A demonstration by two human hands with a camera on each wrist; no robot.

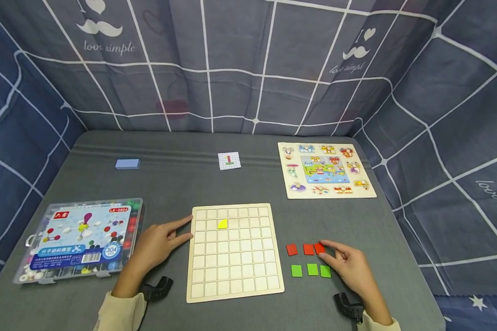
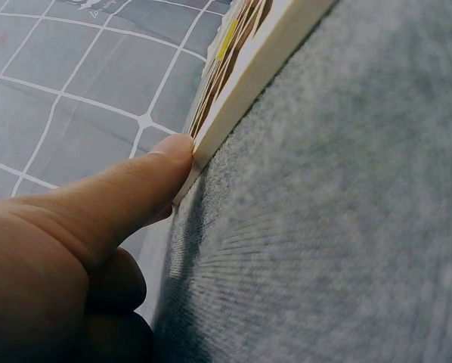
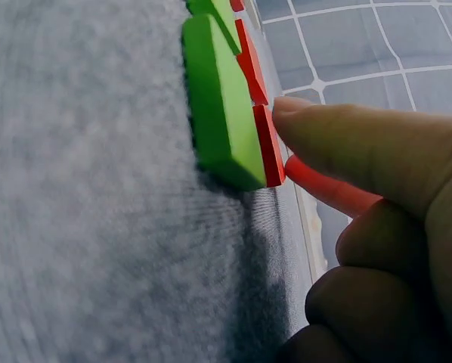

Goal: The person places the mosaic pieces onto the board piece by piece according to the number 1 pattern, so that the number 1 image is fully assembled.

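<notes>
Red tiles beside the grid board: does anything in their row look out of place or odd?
Slightly: the spacing is uneven. The leftmost red tile stands apart, while the other two red tiles sit close together at the row's right end. No damage shows.

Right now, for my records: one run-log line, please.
left hand: touching wooden board | right hand: touching rightmost red tile | yellow tile: on board

"love simple" stands twice in white on the back curtain [image 1: 236, 46], and "love simp", cut off, on the right curtain [image 1: 459, 138]. The plastic box [image 1: 72, 230] carries "304" in a blue circle [image 1: 111, 251], Chinese characters, a barcode [image 1: 91, 257] and a red tag [image 1: 118, 210] starting "LX-".
</notes>
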